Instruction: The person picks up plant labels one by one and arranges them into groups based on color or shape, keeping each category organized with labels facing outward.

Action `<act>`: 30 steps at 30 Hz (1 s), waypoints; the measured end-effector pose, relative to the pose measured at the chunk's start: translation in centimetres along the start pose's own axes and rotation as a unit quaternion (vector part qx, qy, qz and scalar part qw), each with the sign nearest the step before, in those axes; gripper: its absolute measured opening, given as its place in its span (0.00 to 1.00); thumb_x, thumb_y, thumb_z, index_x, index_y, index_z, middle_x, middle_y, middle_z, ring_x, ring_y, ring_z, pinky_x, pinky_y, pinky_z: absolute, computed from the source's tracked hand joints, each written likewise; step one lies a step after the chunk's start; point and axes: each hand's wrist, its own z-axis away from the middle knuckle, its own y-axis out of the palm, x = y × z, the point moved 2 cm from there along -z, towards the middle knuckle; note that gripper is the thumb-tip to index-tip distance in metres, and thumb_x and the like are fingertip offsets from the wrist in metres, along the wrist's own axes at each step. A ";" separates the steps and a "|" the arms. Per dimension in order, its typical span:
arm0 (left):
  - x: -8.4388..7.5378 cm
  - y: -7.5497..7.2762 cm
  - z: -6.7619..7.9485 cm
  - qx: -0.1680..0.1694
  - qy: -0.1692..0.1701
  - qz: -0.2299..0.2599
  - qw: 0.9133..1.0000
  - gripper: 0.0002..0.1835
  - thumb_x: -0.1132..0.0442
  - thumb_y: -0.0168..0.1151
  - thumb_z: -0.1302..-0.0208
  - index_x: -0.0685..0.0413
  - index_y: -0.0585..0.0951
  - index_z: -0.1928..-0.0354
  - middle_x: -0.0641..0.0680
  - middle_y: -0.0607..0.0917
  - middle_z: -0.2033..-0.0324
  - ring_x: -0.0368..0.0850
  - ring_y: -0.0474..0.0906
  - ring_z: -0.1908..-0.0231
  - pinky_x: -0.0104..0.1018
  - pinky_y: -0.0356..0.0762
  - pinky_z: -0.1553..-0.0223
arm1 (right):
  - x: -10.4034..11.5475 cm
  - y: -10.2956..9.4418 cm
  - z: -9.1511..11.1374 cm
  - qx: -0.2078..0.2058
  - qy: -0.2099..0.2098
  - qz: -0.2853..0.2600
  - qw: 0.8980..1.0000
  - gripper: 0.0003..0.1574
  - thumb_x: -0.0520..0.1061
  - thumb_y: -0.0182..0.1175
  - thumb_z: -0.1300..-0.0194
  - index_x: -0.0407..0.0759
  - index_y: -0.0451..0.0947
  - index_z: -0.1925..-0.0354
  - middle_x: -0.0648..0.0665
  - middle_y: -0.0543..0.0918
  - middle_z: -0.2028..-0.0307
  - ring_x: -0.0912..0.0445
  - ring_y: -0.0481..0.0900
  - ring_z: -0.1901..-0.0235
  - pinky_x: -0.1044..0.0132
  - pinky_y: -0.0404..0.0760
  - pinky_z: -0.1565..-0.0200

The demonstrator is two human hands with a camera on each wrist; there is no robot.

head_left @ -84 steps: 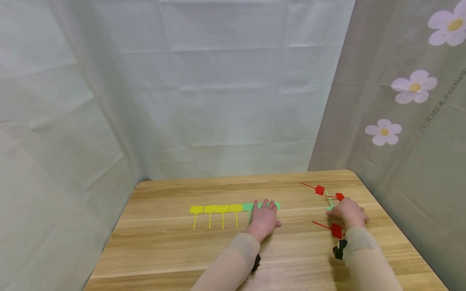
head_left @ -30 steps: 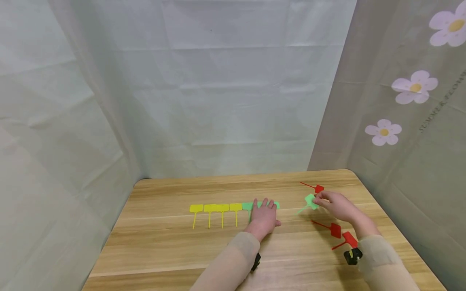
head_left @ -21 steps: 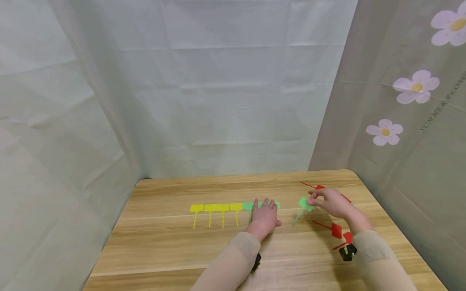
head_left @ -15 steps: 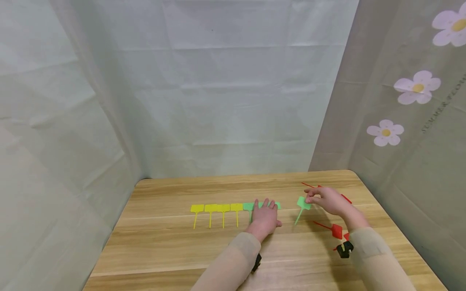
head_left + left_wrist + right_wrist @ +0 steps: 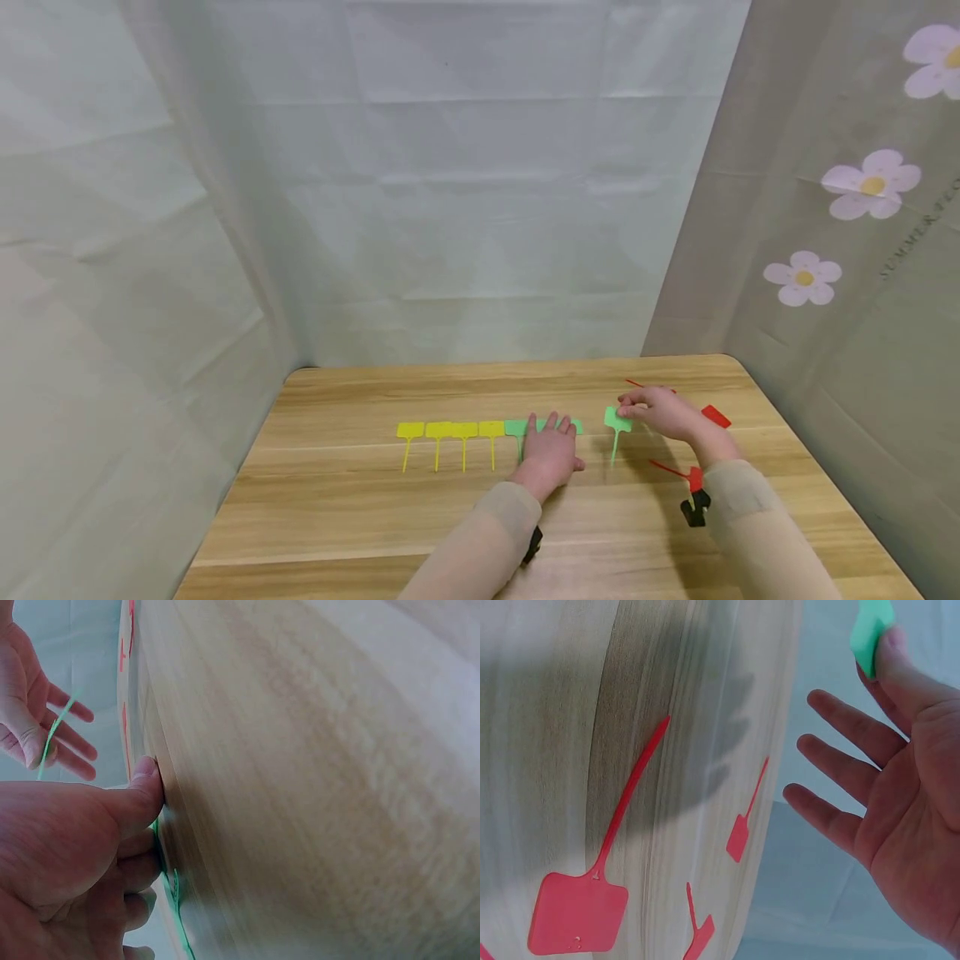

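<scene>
My right hand (image 5: pixel 660 410) pinches a green cable-tie tag (image 5: pixel 617 419) by its flat head, between thumb and index finger, with the thin tail pointing down toward me. In the right wrist view the other fingers are spread away from the held tag (image 5: pixel 871 634). My left hand (image 5: pixel 549 454) lies with fingers extended over a row of green tags (image 5: pixel 514 427), partly hiding them. Left of these, several yellow cable-tie tags (image 5: pixel 410 430) continue the row, heads side by side and tails toward me. The held tag hangs just right of the row's green end.
Red tags lie scattered at the right, one red tag (image 5: pixel 716 416) beyond my wrist and another red tag (image 5: pixel 696 478) beside my sleeve. In the right wrist view a large red tag (image 5: pixel 577 915) shows fully. Fabric walls enclose the wooden table (image 5: pixel 337 517) on three sides.
My right hand has lifted a green tag from among the red ones and carried it left toward the row. The tag has turned so its tail points down. My left hand has stayed in place.
</scene>
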 end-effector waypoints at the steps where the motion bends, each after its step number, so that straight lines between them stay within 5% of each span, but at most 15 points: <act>1: 0.0 0.0 0.0 0.000 -0.001 -0.001 1.000 0.41 0.32 0.54 0.36 0.40 0.64 0.25 0.40 0.61 0.26 0.42 0.50 0.25 0.54 0.48 0.26 | 0.0 0.0 -0.1 0.003 0.004 0.000 1.000 0.21 0.59 0.59 0.30 0.44 0.84 0.54 0.36 0.80 0.42 0.38 0.74 0.41 0.41 0.75 0.45; 7: 0.0 0.0 0.0 0.003 -0.002 -0.002 1.000 0.40 0.32 0.54 0.35 0.40 0.64 0.25 0.40 0.60 0.26 0.41 0.50 0.25 0.54 0.48 0.27 | -0.3 0.2 -0.8 0.011 0.013 -0.007 1.000 0.16 0.56 0.65 0.33 0.47 0.83 0.70 0.32 0.76 0.38 0.33 0.70 0.37 0.41 0.76 0.44; 23: -0.2 0.2 -0.2 0.000 -0.001 0.008 1.000 0.40 0.33 0.54 0.35 0.41 0.65 0.25 0.41 0.61 0.26 0.42 0.50 0.25 0.55 0.47 0.27 | -1.5 2.2 -3.2 -0.034 -0.008 0.032 0.999 0.13 0.54 0.68 0.36 0.45 0.85 0.68 0.25 0.71 0.37 0.31 0.71 0.38 0.42 0.75 0.44; 30: -0.2 0.0 -0.1 -0.003 0.002 0.007 1.000 0.40 0.33 0.55 0.36 0.41 0.66 0.25 0.42 0.62 0.26 0.43 0.51 0.25 0.55 0.47 0.27 | -1.5 3.1 -4.4 -0.041 -0.004 0.084 0.996 0.12 0.53 0.68 0.36 0.48 0.84 0.71 0.23 0.69 0.35 0.23 0.51 0.31 0.32 0.55 0.33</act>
